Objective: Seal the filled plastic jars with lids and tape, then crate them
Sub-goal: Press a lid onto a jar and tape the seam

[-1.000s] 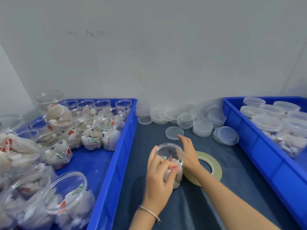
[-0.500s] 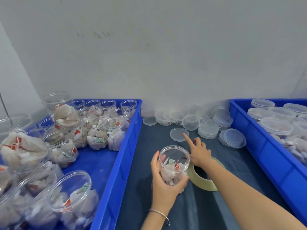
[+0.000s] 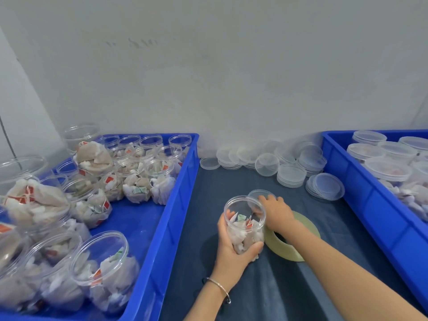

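Since half a second ago my right hand (image 3: 276, 210) has reached the loose lid (image 3: 260, 195), fingers spread upon it just beyond the open jar (image 3: 245, 224) my left hand (image 3: 234, 249) clasps; lift level, seat squarely.

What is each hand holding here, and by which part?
The left hand grips the filled jar around its lower body. The right hand has its fingers on a loose lid behind the jar; a firm hold cannot be told.
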